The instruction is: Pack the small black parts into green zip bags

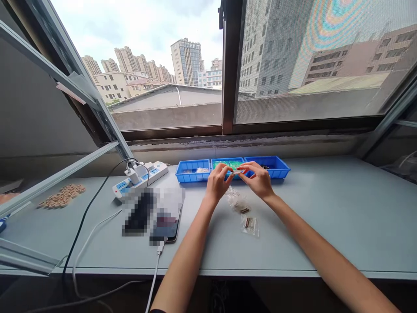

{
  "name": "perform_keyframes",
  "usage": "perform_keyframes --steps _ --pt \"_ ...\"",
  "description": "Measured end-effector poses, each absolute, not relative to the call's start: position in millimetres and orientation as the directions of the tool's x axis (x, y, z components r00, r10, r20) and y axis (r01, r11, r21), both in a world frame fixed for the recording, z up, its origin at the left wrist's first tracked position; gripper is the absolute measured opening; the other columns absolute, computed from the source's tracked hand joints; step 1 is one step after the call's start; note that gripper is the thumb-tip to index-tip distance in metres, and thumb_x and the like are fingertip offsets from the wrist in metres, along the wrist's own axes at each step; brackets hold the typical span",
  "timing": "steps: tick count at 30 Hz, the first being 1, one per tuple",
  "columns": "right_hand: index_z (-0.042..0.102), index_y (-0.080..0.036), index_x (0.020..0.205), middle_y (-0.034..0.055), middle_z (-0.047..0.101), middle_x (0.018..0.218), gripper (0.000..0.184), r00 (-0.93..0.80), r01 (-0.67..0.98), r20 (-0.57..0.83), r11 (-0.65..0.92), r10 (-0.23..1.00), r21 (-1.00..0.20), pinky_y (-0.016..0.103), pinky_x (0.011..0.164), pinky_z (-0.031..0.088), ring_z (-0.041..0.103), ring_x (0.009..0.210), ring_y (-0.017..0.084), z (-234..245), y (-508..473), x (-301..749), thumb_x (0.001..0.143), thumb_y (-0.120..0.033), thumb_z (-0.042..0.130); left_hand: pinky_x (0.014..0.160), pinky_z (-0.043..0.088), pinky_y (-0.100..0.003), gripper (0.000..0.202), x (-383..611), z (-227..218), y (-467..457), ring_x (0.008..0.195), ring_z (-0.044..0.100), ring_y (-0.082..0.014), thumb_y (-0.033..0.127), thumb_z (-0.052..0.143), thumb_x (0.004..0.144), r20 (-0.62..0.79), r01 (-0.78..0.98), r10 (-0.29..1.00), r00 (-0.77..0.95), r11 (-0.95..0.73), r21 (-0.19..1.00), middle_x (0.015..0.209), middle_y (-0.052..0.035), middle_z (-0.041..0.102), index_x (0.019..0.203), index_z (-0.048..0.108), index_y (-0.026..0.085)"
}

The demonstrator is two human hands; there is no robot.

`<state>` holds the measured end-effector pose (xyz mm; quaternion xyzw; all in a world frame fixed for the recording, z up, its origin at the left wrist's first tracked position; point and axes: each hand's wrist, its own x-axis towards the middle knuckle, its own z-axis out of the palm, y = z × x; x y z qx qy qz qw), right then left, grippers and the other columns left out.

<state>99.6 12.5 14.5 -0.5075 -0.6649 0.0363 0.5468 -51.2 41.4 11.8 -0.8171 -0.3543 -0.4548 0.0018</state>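
Note:
My left hand (217, 181) and my right hand (257, 178) meet in front of the blue bins, fingers pinched. Between them they stretch a small whitish, see-through piece (239, 172) that looks like a little plastic bag; its contents are too small to make out. Just below lie several clear plastic bags (237, 202) in a heap, with small dark brown pieces among them. Nearer the table's front is one more clear bag (250, 226) with small brown cylinders inside.
Three joined blue bins hold light packets (194, 170), green items (233, 164) and dark bits (267, 167). To the left are a power strip (140, 181), two blurred phones (138, 213), cables and a pile of small tan pieces (63, 196). A metal frame (81, 167) stands further left.

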Motion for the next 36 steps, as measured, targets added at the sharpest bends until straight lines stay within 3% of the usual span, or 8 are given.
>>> perform_keyframes --steps 3,7,10,14,18,21,26,36 --pt "0.069 -0.022 0.079 0.0042 0.069 0.08 0.024 0.119 0.657 0.646 0.428 0.754 -0.62 0.026 0.046 0.043 0.06 0.058 0.016 11.6 13.3 96.0 0.079 -0.042 0.054 0.062 0.045 -0.022 0.007 -49.0 9.3 43.7 0.069 0.056 -0.0117 0.028 0.054 0.084 0.745 0.518 0.617 0.254 -0.737 0.434 0.083 -0.0006 0.057 0.08 0.054 0.022" --pt "0.064 -0.023 0.098 0.001 0.069 0.076 0.025 0.132 0.676 0.57 0.347 0.811 -0.65 0.026 0.053 0.045 0.062 0.057 0.015 8.4 12.8 91.7 0.078 -0.036 0.054 0.055 0.042 -0.021 0.01 -52.1 11.4 48.5 0.057 0.053 -0.0094 0.025 0.054 0.083 0.696 0.463 0.711 0.1 -0.652 0.6 0.077 0.001 0.06 0.074 0.051 0.021" --pt "0.062 -0.024 0.1 -0.0001 0.069 0.078 0.024 0.088 0.731 0.551 0.322 0.83 -0.602 0.025 0.052 0.044 0.061 0.055 0.014 8.2 10.7 91.0 0.078 -0.031 0.052 0.055 0.04 -0.022 0.007 -64.9 19.5 52.7 0.056 0.054 -0.0103 0.026 0.054 0.082 0.609 0.499 0.784 -0.123 -0.482 0.721 0.071 0.0025 0.061 0.076 0.053 0.022" --pt "0.06 -0.025 0.104 -0.0011 0.068 0.077 0.026 0.002 0.782 0.521 0.323 0.854 -0.533 0.023 0.05 0.041 0.06 0.054 0.013 9.7 7.3 91.4 0.08 -0.03 0.05 0.067 0.042 -0.027 0.005 -93.5 30.0 59.7 0.06 0.057 -0.0136 0.024 0.053 0.082 0.494 0.551 0.782 -0.38 -0.238 0.8 0.073 0.0008 0.064 0.085 0.057 0.022" --pt "0.061 -0.025 0.101 -0.0025 0.066 0.07 0.023 -0.083 0.826 0.465 0.322 0.882 -0.463 0.022 0.049 0.037 0.06 0.054 0.013 12.4 4.0 89.8 0.082 -0.029 0.049 0.082 0.038 -0.036 0.013 -119.1 31.8 64.9 0.077 0.06 -0.0199 0.02 0.053 0.081 0.422 0.613 0.735 -0.531 -0.01 0.79 0.08 -0.0023 0.068 0.091 0.061 0.022" --pt "0.062 -0.025 0.098 -0.0033 0.066 0.067 0.021 -0.146 0.85 0.422 0.331 0.895 -0.409 0.022 0.05 0.035 0.059 0.053 0.012 14.1 2.3 87.8 0.082 -0.028 0.049 0.086 0.034 -0.04 0.015 -127.4 30.1 65.9 0.089 0.057 -0.024 0.02 0.053 0.08 0.42 0.661 0.722 -0.55 0.069 0.747 0.083 -0.0041 0.069 0.092 0.063 0.023" --pt "0.063 -0.025 0.098 -0.0035 0.067 0.068 0.021 -0.197 0.86 0.346 0.332 0.917 -0.389 0.022 0.051 0.032 0.059 0.054 0.012 13.4 2.9 87.6 0.083 -0.028 0.048 0.087 0.031 -0.041 0.013 -126.8 28.3 66.1 0.094 0.054 -0.0263 0.02 0.055 0.078 0.48 0.741 0.73 -0.486 0.053 0.67 0.085 -0.0058 0.068 0.086 0.065 0.022" --pt "0.065 -0.025 0.091 -0.0028 0.068 0.067 0.018 -0.21 0.879 0.262 0.299 0.942 -0.372 0.022 0.05 0.03 0.061 0.06 0.013 13.3 1.2 89.8 0.082 -0.027 0.048 0.091 0.029 -0.042 0.007 -124.5 29.8 65.5 0.095 0.053 -0.0266 0.02 0.055 0.076 0.49 0.736 0.71 -0.506 0.059 0.674 0.077 -0.0065 0.067 0.077 0.063 0.02"
